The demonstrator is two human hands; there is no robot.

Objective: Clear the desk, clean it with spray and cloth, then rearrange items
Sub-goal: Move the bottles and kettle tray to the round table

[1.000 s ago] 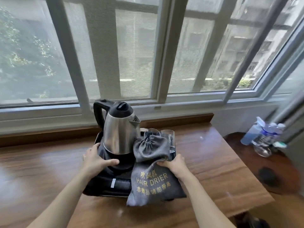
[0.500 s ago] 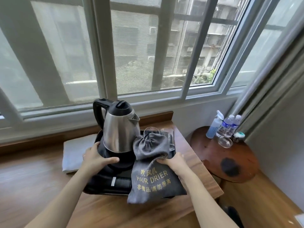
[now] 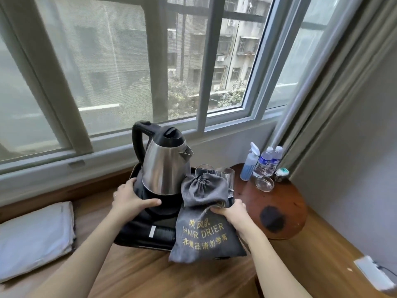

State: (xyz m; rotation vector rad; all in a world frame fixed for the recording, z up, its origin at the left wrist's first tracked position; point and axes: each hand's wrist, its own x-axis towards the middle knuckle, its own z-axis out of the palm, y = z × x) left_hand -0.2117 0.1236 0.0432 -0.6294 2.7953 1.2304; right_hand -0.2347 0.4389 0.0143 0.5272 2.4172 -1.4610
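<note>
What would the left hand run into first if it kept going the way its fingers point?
The left hand grips the tray's left rim, fingers pointing right. Going straight on, it would most likely meet the black base under the kettle first, just past its thumb; depth is hard to judge.

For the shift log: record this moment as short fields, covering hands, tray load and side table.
left hand: grips tray's left side by kettle base
right hand: grips tray's right side, over hair drier bag
tray: black, carries kettle, hair drier bag, glasses
side table: spray bottle, water bottles, glass dish
desk: folded white cloth at left
</note>
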